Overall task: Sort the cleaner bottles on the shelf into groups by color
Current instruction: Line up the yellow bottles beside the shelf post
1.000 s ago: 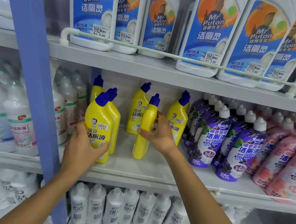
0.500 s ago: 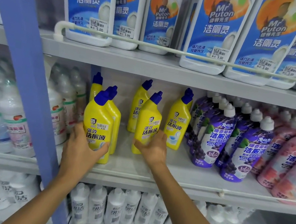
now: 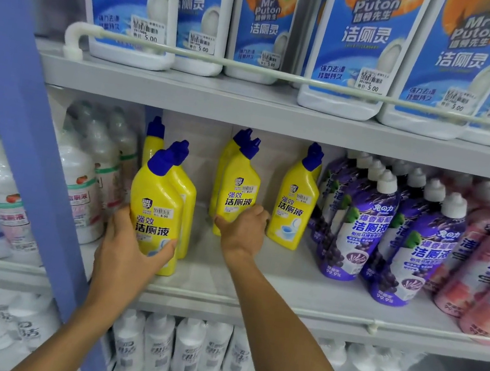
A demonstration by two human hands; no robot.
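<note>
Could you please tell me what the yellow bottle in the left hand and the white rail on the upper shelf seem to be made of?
Yellow blue-capped cleaner bottle: glossy moulded plastic, judging by soft highlights on its shoulder. Thin white guard rail: smooth, dull-finished rod with a rounded elbow, probably plastic or painted metal; unclear which.

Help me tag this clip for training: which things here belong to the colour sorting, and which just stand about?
In the job: left hand gripping front yellow bottle; right hand gripping middle yellow bottle; right yellow bottle; purple bottles; pink bottles; shelf.
Standing about: blue-label jugs above; white bottles below; blue post.
</note>
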